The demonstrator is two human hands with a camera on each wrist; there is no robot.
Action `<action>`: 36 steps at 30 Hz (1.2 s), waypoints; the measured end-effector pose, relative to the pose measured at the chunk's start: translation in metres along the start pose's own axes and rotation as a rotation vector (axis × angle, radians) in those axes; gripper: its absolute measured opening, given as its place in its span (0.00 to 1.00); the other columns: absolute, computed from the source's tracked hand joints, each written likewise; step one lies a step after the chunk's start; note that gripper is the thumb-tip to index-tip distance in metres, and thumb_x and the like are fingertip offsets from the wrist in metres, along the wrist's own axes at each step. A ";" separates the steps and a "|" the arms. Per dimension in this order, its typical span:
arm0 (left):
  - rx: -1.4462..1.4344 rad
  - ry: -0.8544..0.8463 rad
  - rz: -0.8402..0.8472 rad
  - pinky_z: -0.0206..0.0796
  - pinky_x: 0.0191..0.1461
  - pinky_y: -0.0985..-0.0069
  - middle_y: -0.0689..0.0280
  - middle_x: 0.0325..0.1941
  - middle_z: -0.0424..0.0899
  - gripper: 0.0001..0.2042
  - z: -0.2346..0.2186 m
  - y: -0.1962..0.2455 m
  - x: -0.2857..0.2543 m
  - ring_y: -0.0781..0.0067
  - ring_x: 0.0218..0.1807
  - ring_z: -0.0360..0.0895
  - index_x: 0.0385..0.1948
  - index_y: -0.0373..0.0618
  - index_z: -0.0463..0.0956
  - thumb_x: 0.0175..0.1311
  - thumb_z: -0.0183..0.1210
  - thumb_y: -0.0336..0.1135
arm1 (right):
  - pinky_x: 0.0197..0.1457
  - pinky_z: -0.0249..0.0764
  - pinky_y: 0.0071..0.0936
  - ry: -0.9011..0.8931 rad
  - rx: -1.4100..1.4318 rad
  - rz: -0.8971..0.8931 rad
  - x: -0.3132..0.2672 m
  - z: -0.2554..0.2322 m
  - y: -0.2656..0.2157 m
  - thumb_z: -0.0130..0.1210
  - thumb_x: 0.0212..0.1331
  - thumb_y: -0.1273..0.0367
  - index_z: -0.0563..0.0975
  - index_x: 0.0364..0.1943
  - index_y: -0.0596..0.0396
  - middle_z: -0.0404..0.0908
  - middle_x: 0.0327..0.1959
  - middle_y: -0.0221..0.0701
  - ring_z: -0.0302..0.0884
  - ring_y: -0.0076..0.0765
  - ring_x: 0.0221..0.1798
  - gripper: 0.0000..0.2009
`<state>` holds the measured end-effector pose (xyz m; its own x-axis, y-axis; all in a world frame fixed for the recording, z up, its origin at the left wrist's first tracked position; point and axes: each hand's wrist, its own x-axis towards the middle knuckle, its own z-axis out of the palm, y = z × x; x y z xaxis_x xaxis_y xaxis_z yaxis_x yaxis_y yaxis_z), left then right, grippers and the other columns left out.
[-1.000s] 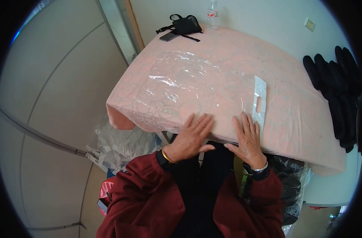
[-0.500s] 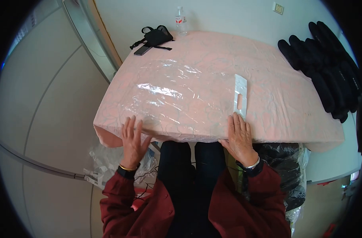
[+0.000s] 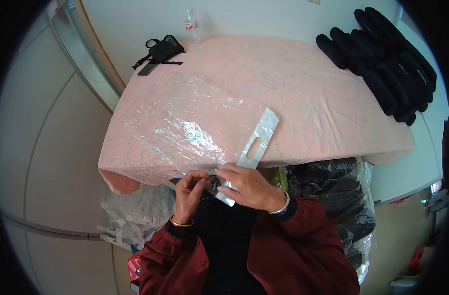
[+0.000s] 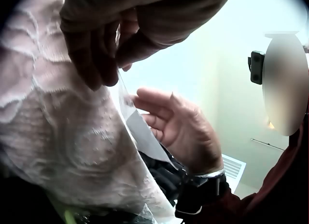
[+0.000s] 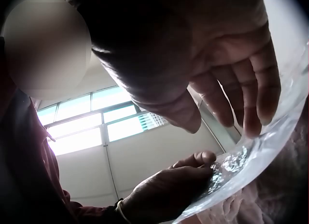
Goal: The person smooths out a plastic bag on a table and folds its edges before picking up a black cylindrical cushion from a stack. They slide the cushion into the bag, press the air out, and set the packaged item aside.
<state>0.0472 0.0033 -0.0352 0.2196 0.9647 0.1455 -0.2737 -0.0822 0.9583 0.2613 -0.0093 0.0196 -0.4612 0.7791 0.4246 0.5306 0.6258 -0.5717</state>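
Observation:
A clear plastic bag (image 3: 190, 132) with a white handle strip (image 3: 265, 129) lies wrinkled over the pink tablecloth (image 3: 303, 123), its near part lifted over the front edge. My left hand (image 3: 186, 200) pinches the film at the near edge between thumb and fingers; the left wrist view shows the film (image 4: 126, 104) running down from the fingertips. Across the lower strip lies my right hand (image 3: 254, 188), fingers loosely extended and thumb apart. In the right wrist view its fingertips (image 5: 252, 129) are right at the film. Part of the strip is hidden under this hand.
At the back left are a black strap bag (image 3: 165, 49), a phone (image 3: 148, 69) and a water bottle (image 3: 192, 28). Black padded items (image 3: 382, 64) lie at the right. Clear plastic (image 3: 136, 211) and black wrapped bundles (image 3: 328, 189) sit below the table edge.
Both hands have come together at the table's front edge; the left moved right and now pinches the film. The handle strip has tilted and shifted toward the body, and the bag has bunched up.

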 end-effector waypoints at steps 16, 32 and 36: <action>0.819 0.316 0.173 0.68 0.42 0.79 0.63 0.47 0.78 0.10 -0.079 0.048 0.030 0.76 0.36 0.77 0.43 0.41 0.77 0.61 0.56 0.20 | 0.55 0.72 0.40 -0.153 -0.206 0.388 0.000 -0.045 0.015 0.65 0.50 0.74 0.78 0.46 0.59 0.78 0.49 0.40 0.75 0.50 0.53 0.17; 1.501 -0.196 0.423 0.40 0.78 0.47 0.47 0.76 0.56 0.53 -0.022 0.029 0.042 0.45 0.78 0.52 0.70 0.33 0.55 0.40 0.75 0.48 | 0.80 0.43 0.50 -0.087 -0.479 0.093 0.010 -0.033 0.068 0.65 0.52 0.49 0.57 0.69 0.70 0.52 0.75 0.54 0.45 0.57 0.79 0.48; 1.603 -0.137 0.390 0.40 0.79 0.48 0.48 0.76 0.56 0.53 -0.049 0.033 0.043 0.45 0.78 0.52 0.70 0.34 0.56 0.36 0.75 0.42 | 0.80 0.43 0.49 -0.109 -0.508 0.142 0.003 -0.052 0.076 0.68 0.48 0.49 0.56 0.70 0.71 0.52 0.75 0.54 0.45 0.57 0.79 0.52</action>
<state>0.0015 0.0544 -0.0093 0.4732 0.8048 0.3583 0.8343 -0.5400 0.1111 0.3373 0.0423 0.0136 -0.4166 0.8660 0.2766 0.8581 0.4751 -0.1950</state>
